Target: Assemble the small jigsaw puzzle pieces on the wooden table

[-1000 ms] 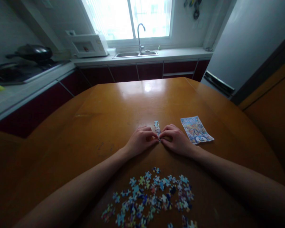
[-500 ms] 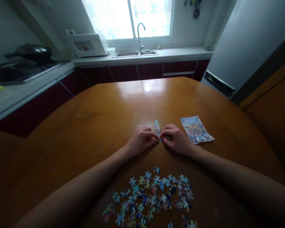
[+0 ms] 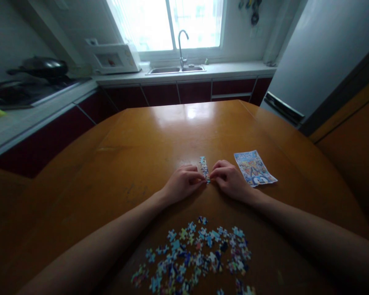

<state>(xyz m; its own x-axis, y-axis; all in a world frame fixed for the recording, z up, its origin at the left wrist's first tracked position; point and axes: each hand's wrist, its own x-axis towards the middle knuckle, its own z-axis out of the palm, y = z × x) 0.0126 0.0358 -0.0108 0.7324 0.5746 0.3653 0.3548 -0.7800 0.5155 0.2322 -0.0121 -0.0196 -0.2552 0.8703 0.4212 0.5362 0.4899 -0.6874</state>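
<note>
One narrow, multicoloured strip of joined jigsaw pcs (image 3: 203, 166) lies near the mid. of the glossy orange-brown wooden table (image 3: 160, 137), its near end b/w the bare left hand (image 3: 183, 182) and bare right hand (image 3: 231, 180). Vs. 1 s ago, R fingertips sit a bit further right, so more of the strip's near end shows; L hand hasn't moved noticeably. L thumb + index are bent together at the strip's left edge; R fingers are curled just beside its right edge. Can't tell if either grips a pc. Loose blue, white & yellow cardboard pcs (image 3: 199, 259) and the blue-bordered, colourful printed paper sheet (image 3: 253, 168) stay put.
</note>
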